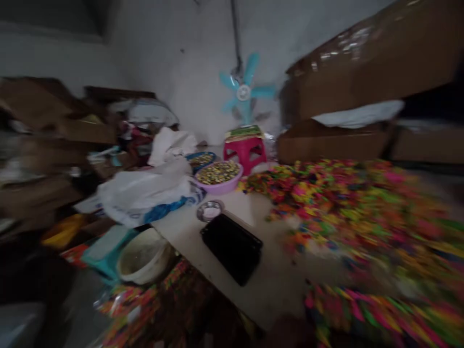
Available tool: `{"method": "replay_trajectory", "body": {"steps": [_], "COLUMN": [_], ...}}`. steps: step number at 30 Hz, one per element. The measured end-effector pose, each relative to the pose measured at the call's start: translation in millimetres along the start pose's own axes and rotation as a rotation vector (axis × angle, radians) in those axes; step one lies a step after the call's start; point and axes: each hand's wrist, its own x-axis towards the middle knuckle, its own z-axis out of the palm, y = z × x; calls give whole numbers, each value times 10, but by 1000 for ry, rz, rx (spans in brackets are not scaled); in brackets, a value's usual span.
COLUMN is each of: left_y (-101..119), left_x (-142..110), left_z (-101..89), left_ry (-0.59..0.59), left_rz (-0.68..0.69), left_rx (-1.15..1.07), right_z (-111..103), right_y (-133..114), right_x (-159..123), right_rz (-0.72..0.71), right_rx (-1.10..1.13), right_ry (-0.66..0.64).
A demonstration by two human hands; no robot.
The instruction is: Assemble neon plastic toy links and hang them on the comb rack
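Neither my left hand nor my right hand can be made out; the bottom edge of the view is dark and smeared by motion. On the table (275, 295) in front of me lies a flat black rectangular object (232, 249), tilted across the surface. A small round metal bowl (210, 211) with something pale in it stands just behind it. To the right spreads a large heap of small brightly coloured pieces (326, 198), blurred, with a second batch (366, 309) nearer to me.
Farther back are a purple basin (218, 187) of small yellowish and dark pieces, a blue tray (192, 159), a pink stool (246, 151) and a turquoise fan (243, 92). White sacks (134, 193) and a whitish tub (145, 258) stand left. Cardboard boxes (337, 142) line the right.
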Motion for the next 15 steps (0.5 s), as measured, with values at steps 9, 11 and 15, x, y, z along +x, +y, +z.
{"method": "replay_trajectory", "body": {"steps": [9,11,15], "left_y": [-200,-248,-340], "left_x": [97,113,115], "left_z": [257,269,317], "left_ry": [11,17,73], "left_rz": [-32,-17,103], "left_rx": [-84,-57,97], "right_z": [-616,-678,-1325], "right_y": [40,-11,56], "right_x": [-225,-186,-19], "right_rz": [56,80,37], "right_rx": [-56,0,306], "right_ry": [-208,-225,-498]}}
